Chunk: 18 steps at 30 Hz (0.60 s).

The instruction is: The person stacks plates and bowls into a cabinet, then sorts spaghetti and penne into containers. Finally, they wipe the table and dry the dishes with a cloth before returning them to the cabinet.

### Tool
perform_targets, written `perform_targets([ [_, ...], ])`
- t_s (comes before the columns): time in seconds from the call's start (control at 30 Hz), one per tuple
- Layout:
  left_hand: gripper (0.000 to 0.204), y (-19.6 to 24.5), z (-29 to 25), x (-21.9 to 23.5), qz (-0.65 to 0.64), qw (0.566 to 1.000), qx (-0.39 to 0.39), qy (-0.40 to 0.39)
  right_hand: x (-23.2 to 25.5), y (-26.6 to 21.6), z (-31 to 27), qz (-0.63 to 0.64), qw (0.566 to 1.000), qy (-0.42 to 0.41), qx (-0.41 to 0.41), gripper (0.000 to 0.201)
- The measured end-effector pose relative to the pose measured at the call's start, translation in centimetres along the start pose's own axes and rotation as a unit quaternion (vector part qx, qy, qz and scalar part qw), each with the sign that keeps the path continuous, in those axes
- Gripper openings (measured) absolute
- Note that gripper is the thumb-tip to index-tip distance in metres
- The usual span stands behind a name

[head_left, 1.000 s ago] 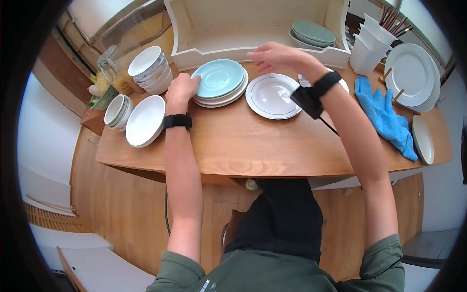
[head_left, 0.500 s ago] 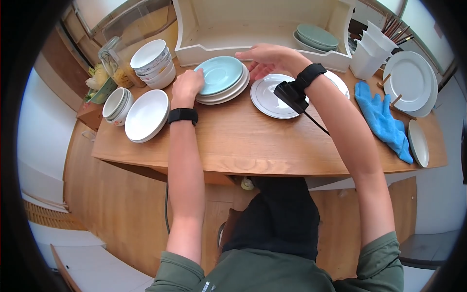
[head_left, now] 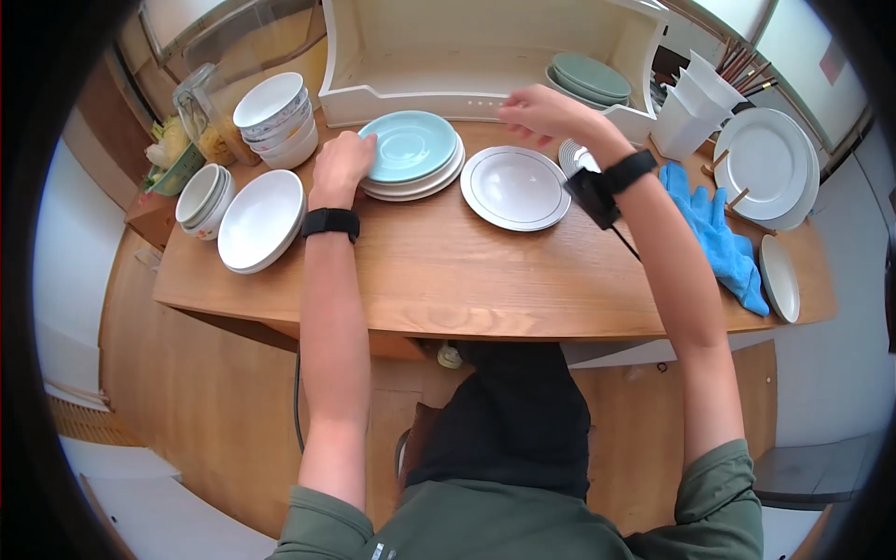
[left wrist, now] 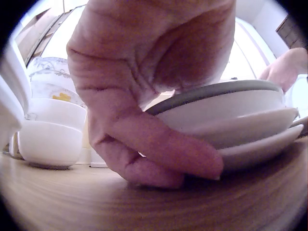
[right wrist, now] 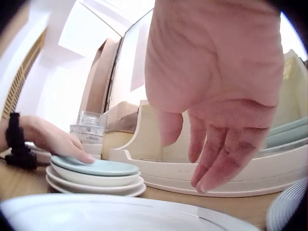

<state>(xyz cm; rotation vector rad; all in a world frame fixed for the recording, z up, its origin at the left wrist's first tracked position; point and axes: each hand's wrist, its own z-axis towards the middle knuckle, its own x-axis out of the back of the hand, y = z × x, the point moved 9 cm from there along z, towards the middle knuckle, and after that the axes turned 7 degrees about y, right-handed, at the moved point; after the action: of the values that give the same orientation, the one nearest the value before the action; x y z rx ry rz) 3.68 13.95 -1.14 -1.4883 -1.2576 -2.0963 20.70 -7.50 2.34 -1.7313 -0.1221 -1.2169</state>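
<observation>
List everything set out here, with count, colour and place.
Top plate: 1, light blue, atop stack
Lower plates: 2+, white, same stack
Line-rimmed plate: 1+, white, table middle
Ribbed dish: 1+, white, further right
Cabinet: 1, cream, back
Stacked dishes: 2+, green, in cabinet
Tall-stack bowls: 4+, white, back left
Small bowls: 3+, white, far left
Wide bowls: 2+, white, front left
Jar: 1, clear, back left
Basket: 1, green, far left
Holders: 2+, white, back right
Sticks: several, brown, in holders
Glove: 1, blue, right
Standing plates: 2, white, far right
Shallow dish: 1, off-white, front right
Table: 1, brown, underneath
Left hand: 1, black wristband, stack's left edge
Right hand: 1, black wristband, above table
</observation>
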Motion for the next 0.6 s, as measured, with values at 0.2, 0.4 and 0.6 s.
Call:
perform_targets([
  [0.2,0.048,0.3,0.6,-0.6,0.044,0.999,-0.025,0.006,-1.0,4.4,-3.4,-0.1,0.994,-0.044,-0.014,0.041],
  [0.4,0.049,0.5,-0.5,0.0,0.061,0.998,-0.001,-0.009,-0.6,4.8,-4.6,-0.032,0.998,-0.053,0.012,0.032],
  [0.6,0.05,1.3,-0.5,1.7,0.116,0.988,-0.031,0.097,1.1,5.4,-6.8,0.081,0.996,-0.037,0.011,0.026],
])
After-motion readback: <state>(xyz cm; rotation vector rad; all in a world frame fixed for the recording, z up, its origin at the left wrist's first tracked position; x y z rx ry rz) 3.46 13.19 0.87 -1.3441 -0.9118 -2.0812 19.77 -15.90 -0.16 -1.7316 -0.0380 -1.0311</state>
